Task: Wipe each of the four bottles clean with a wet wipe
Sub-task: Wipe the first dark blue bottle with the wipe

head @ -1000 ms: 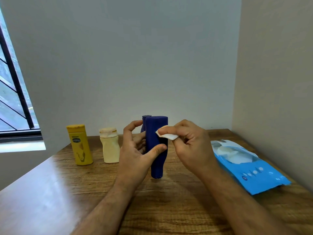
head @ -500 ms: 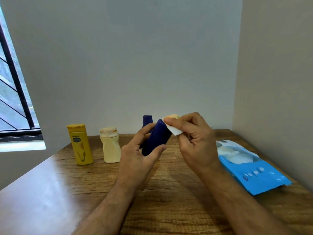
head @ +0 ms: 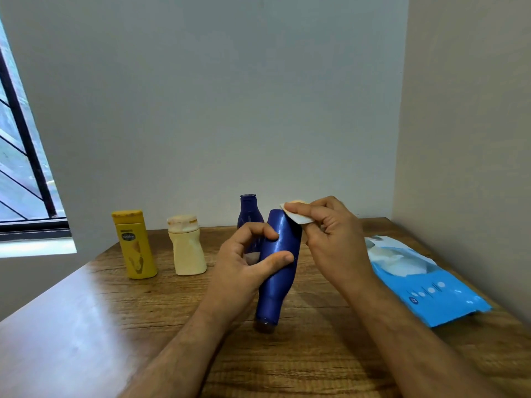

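left hand (head: 244,262): grips blue bottle (head: 280,268), cap down | right hand (head: 330,239): pinches wipe (head: 296,218) on bottle's upper end

A wooden tabletop (head: 86,326) stands in a corner between a grey wall (head: 215,96) and a beige wall (head: 465,124). At the left is a window (head: 17,173) with black bars.

Daylight from window (head: 20,168) at left — glare on table (head: 86,326), wide-angle bending.
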